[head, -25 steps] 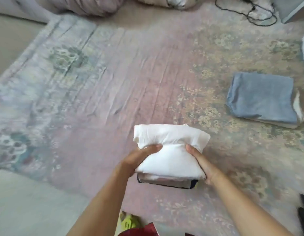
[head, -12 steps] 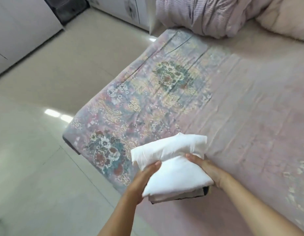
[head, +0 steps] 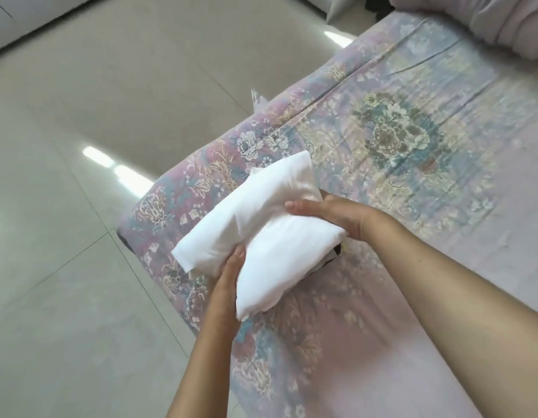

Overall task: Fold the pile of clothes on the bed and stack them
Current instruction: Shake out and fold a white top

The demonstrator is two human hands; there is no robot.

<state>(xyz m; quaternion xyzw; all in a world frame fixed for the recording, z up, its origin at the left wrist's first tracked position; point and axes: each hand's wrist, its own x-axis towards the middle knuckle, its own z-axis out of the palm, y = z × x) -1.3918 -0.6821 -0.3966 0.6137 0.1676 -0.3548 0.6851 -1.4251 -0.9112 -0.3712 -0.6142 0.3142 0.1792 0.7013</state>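
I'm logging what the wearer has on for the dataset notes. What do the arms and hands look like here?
Both forearms are bare as far as the frame shows: no sleeves in view. The left hand and right hand wear no gloves, and no rings, watch or bracelet can be seen on either.

Glossy pale floor tiles [head: 80, 267] reflect lights beside the floral-covered bed [head: 412, 152]

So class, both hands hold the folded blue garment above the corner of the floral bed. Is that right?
Not quite: the head view shows the folded garment is white, not blue. Both the left hand and the right hand hold it above the corner of the floral bed.
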